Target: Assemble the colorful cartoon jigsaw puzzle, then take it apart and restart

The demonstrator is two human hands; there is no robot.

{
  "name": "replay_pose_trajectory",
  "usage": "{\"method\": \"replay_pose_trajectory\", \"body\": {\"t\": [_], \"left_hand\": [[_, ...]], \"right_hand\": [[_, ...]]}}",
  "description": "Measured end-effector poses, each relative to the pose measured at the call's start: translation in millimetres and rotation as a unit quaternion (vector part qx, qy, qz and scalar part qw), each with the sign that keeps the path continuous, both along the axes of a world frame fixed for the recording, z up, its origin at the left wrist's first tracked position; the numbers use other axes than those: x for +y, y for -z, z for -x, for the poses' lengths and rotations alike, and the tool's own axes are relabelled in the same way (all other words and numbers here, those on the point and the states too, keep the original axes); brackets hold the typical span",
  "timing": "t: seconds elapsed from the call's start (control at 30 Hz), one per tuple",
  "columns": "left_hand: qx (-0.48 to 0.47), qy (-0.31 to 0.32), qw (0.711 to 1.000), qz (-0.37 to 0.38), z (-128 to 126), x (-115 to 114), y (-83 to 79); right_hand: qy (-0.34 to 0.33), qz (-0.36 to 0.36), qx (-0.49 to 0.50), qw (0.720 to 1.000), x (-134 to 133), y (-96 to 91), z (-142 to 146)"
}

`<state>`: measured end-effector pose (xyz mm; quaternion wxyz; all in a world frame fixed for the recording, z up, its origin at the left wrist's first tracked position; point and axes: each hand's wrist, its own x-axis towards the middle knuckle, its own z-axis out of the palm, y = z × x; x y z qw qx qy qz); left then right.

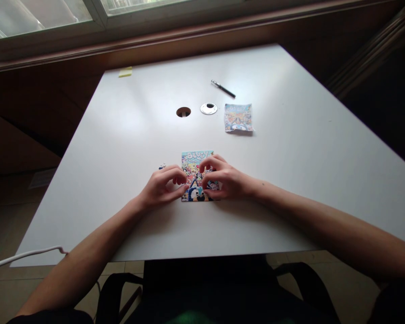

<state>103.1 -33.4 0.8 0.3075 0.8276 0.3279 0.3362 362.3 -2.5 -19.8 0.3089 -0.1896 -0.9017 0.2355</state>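
A square, colourful cartoon jigsaw puzzle (196, 194) lies flat on the white table in front of me, with light-blue lettering along its top edge. My left hand (167, 185) is at its left edge, fingers curled and thumb tip close to the index finger on the border. From the right, my right hand (224, 179) reaches over the puzzle with bent fingers and thumb at its surface, hiding much of that side. Whether a loose piece is between these fingers cannot be made out. A small loose puzzle piece (162, 166) lies just beyond my left hand.
A creased picture sheet (238, 118) with a similar print lies farther back on the table (138, 121). Near it are a black pen (223, 88), a round metallic cover (208, 108) and a cable hole (183, 112). A yellow note (125, 72) is at the far edge; a white cable (30, 254) is at left.
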Motion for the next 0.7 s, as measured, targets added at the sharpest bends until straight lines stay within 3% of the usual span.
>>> {"method": "replay_pose_trajectory", "body": {"t": [0.47,0.7], "left_hand": [[-0.002,0.01,1.0,-0.003,1.3,-0.3,2.1],[0.062,0.073,0.994,-0.06,1.7,0.0,-1.4]], "right_hand": [[-0.007,-0.002,0.004,1.0,-0.5,-5.4,0.2],[-0.008,-0.005,0.009,1.0,-0.3,-5.6,-0.8]]}}
